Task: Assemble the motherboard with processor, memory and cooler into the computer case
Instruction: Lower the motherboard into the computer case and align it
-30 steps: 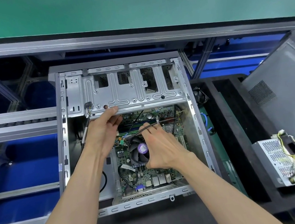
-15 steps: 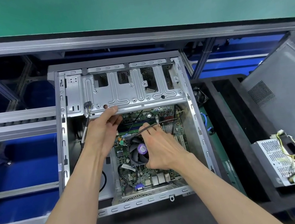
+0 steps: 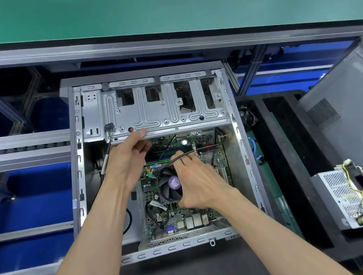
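A: Fingers first, head view. Left hand (image 3: 130, 161): thumb lies along the lower lip of the drive cage (image 3: 163, 114), the other fingers curl beneath that edge, so it grips the cage.

B: Right hand (image 3: 196, 182)?

A: Curled over the cooler fan (image 3: 170, 188), thumb at the fan's near edge, fingertips (image 3: 179, 155) against a black cable (image 3: 203, 149) that runs across the board toward the right wall. Whether they pinch the cable or only touch it, I cannot tell.

B: Motherboard (image 3: 199, 137)?

A: Lying flat inside the open computer case (image 3: 241, 152), below the drive cage, rear ports at the near edge. Green memory slots (image 3: 160, 157) sit between the two hands.

B: Surroundings?

A: Power supply (image 3: 345, 198) with yellow wires in a black foam tray (image 3: 296, 167) right of the case; grey side panel (image 3: 348, 118) leaning behind it; green conveyor belt (image 3: 157, 7) across the top.
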